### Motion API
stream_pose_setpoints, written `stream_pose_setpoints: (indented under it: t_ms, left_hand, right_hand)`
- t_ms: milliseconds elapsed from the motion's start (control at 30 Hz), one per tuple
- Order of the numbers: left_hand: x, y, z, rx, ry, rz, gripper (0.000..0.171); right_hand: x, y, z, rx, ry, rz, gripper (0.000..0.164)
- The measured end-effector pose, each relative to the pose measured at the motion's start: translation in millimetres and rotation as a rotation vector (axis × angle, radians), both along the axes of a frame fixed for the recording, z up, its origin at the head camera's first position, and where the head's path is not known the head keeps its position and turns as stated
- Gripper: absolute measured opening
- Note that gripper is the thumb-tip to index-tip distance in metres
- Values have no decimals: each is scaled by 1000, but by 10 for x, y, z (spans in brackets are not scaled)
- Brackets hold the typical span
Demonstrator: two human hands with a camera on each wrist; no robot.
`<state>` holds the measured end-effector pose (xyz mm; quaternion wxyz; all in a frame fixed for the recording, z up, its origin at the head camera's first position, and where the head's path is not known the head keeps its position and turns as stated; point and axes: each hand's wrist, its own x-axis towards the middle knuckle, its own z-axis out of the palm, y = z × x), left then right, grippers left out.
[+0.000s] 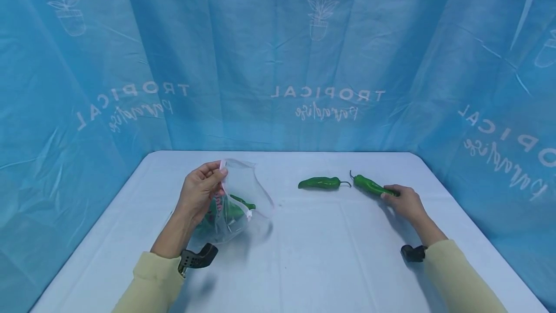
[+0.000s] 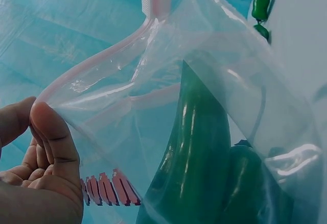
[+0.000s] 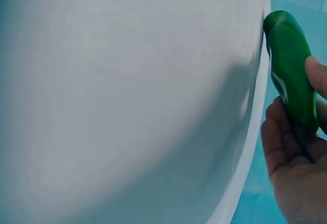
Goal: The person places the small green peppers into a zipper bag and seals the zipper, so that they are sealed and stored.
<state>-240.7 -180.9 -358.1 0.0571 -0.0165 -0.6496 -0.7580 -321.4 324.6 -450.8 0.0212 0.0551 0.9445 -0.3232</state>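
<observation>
My left hand (image 1: 201,191) pinches the rim of a clear zip bag (image 1: 243,177) between thumb and fingers. Green peppers (image 2: 196,152) show through the plastic, and the bag's mouth gapes toward the right. On the right side of the table, my right hand (image 1: 403,202) grips a long green pepper (image 1: 368,185) by its lower end; its curled stem points up and left. Another green pepper (image 1: 320,183) lies on the table just left of that one, stem toward it. In the right wrist view, the thumb and fingers press on opposite sides of the held pepper (image 3: 291,66).
A white-covered table (image 1: 321,255) carries everything. Blue printed curtains (image 1: 278,62) hang behind it and on both sides. A white slider (image 1: 249,214) sits on the bag's zip edge. Each wrist wears a black camera band (image 1: 197,257).
</observation>
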Motion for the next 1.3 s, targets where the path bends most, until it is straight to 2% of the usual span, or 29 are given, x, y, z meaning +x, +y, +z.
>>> stream_pose_setpoints:
  t_ms: [300, 633, 1300]
  left_hand:
    - [-5, -8, -3, 13, 7, -1, 38]
    - [-6, -1, 6, 8, 0, 6, 46]
    - [3, 7, 5, 9, 1, -9, 42]
  right_hand:
    - [173, -185, 89, -105, 43, 13, 54]
    - [370, -476, 280, -164, 127, 110, 51]
    - [707, -1030, 523, -239, 207, 285, 47]
